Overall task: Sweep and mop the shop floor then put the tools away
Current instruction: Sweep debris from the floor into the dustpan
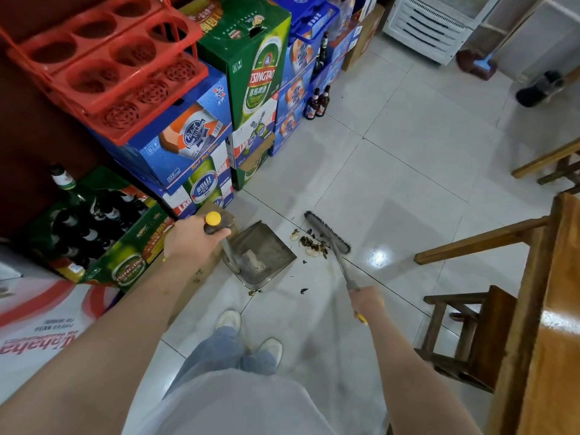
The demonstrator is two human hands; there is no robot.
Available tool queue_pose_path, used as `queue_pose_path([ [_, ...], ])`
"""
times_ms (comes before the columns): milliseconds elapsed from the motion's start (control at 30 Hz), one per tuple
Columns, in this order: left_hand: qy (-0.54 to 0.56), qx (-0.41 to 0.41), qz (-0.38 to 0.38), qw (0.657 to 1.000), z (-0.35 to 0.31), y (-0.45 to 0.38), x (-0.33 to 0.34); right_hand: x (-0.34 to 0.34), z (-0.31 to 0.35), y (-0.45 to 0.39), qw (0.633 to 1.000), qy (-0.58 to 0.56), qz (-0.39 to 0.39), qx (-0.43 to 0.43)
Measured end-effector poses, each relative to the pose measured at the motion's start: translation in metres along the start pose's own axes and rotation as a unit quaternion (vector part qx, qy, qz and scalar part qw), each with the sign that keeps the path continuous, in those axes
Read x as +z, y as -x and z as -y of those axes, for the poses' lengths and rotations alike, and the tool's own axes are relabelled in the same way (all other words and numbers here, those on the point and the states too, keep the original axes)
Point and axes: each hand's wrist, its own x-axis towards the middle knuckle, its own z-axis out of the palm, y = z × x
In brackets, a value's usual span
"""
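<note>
A: How far along is the cleaning?

B: Mid-sweep, I'd judge. A small heap of debris (312, 244) lies on the floor (408, 152), just beside the open mouth of the dustpan (260, 252), with a few dark flecks scattered nearer the feet. Something pale already sits inside the pan.

A: And the hands?

B: The left hand (191, 237) is clenched round the yellow-capped grip of the dustpan's upright handle, holding the pan flat on the tiles beside the beer boxes (194, 142). The right hand (365, 301) grasps the broom (328, 232) low on its shaft; the bristle head rests on the floor, touching the far side of the heap, so the heap sits between broom and pan.

A: What's left?

B: Getting that heap and the stray flecks into the pan, then any floor not yet swept. Mopping looks not yet begun; a blue-handled mop (480, 65) stands well apart, near the white cabinet (430, 23). Putting the tools away comes last.

A: Anything in the way?

B: Wooden stools (458, 334) stand near on the right.
</note>
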Motion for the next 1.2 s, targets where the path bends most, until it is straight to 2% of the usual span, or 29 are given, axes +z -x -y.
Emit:
queue_pose_path([
  [300,0.006,0.020,-0.009,1.000,-0.002,0.002,-0.002,0.027,-0.021,0.030,0.999,0.014,0.034,0.011],
  [533,0.005,0.033,-0.016,0.999,0.001,0.001,-0.003,0.029,-0.047,0.040,0.999,-0.033,-0.002,-0.008],
  [700,-0.022,0.028,-0.022,0.999,0.002,-0.008,-0.003,0.021,-0.017,0.032,0.999,-0.025,-0.011,-0.021],
  [967,-0.017,0.012,-0.012,1.000,0.007,-0.015,0.003,0.016,0.030,0.005,0.997,0.076,-0.011,-0.028],
  [1067,-0.014,0.013,-0.014,1.000,0.006,-0.016,0.003,0.026,0.027,0.011,0.993,0.116,-0.001,-0.029],
  [1200,-0.018,0.017,-0.010,1.000,0.004,-0.014,0.001,0.032,0.002,0.030,0.995,0.102,0.009,-0.022],
])
